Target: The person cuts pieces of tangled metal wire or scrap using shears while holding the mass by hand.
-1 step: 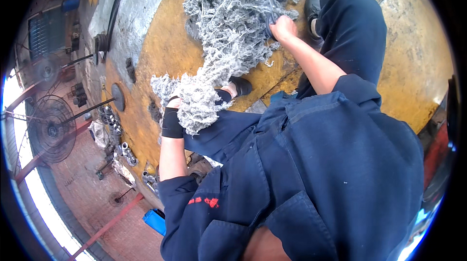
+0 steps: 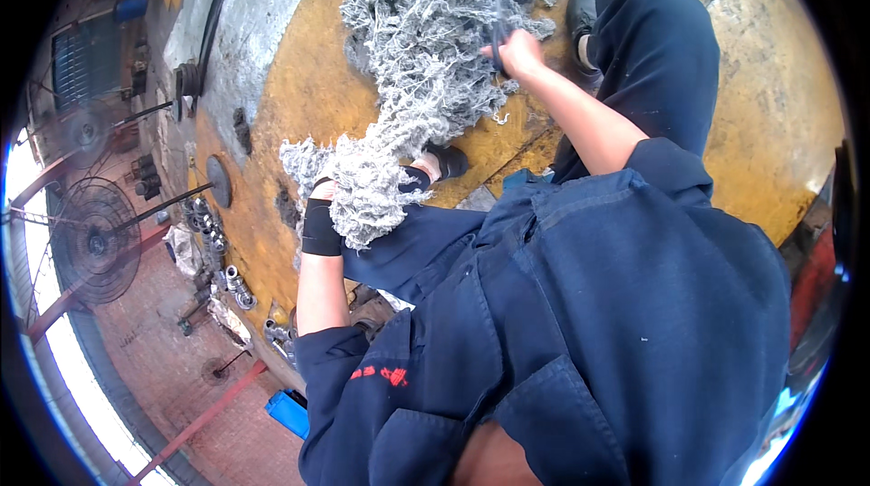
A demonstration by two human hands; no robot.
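- Fiber (image 2: 426, 42): 1 heap, grey, shaggy, tangled; on floor betw. the feet. Narrower neck runs down to a paler clump (image 2: 367, 201) over L shin, nr L hand.
- R hand (image 2: 521, 56): bare; fingers closed round dark handle of tool (image 2: 497, 40), at R edge of heap. Tool blurred, thin part pointing up into fiber; exact type can't tell.
- L hand (image 2: 324, 190): at L side of clump, mostly hidden by it; finger state can't tell. Blk wristband (image 2: 320, 230), plain.
- Jkt (image 2: 634, 278): dk blue, w/ pockets. Red marks (image 2: 381, 375) on L chest, the one clear bit of lettering or emblem; sm. & distorted, content n/a.
- Trousers (image 2: 666, 60): dk blue, knees bent, legs apart.
- Shoes (image 2: 583, 17): 1 pr, blk; R one beside heap, L one just below it. No. or label can't be made out.
- Floor (image 2: 313, 60): yellow, worn, stained; grey patch upper L.
- Fans (image 2: 97, 241): 2 lg, wire cages, on poles w/ round bases, far L. Any badge on hubs too sm. to read.
- Metal parts (image 2: 239, 287): several, shiny, ring-like, along L edge of floor.
- Box (image 2: 288, 412): blue, lower L, partly behind sleeve.
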